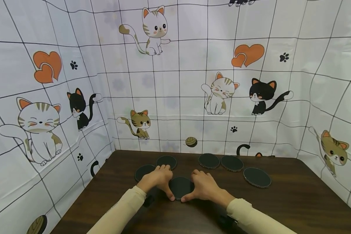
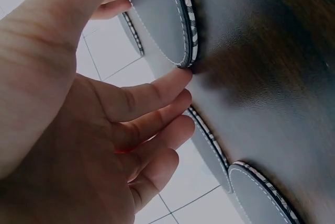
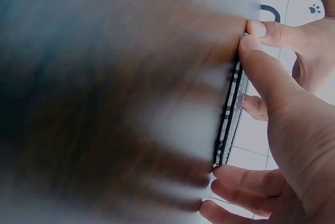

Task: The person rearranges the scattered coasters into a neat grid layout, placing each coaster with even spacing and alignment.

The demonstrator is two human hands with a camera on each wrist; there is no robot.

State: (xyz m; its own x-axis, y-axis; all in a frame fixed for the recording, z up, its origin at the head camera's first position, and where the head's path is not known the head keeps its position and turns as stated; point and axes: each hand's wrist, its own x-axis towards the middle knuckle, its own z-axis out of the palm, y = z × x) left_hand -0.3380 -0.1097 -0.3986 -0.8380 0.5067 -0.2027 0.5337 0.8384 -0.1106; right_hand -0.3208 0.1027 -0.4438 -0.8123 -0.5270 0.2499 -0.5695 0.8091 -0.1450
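Note:
A round dark coaster point(image 1: 180, 187) with pale edge stitching lies on the table between my hands. My left hand point(image 1: 161, 178) holds its left side, thumb at the near rim. In the left wrist view a fingertip meets the edge of that coaster point(image 2: 157, 17), the other fingers bent beside it. From the opposite side my right hand point(image 1: 204, 186) grips the rim; in the right wrist view, thumb and forefinger span the patterned edge point(image 3: 227, 122). Both thumbs are close together at the near rim. Just beyond my left hand lies another dark coaster point(image 1: 143, 171), partly hidden by it.
More round coasters lie toward the back of the brown wooden table point(image 1: 283, 201): one at back left point(image 1: 166, 161), two side by side point(image 1: 209, 161) right of centre, and one farther right point(image 1: 257, 177). A cat-print cloth point(image 1: 190, 84) hangs behind and along both sides.

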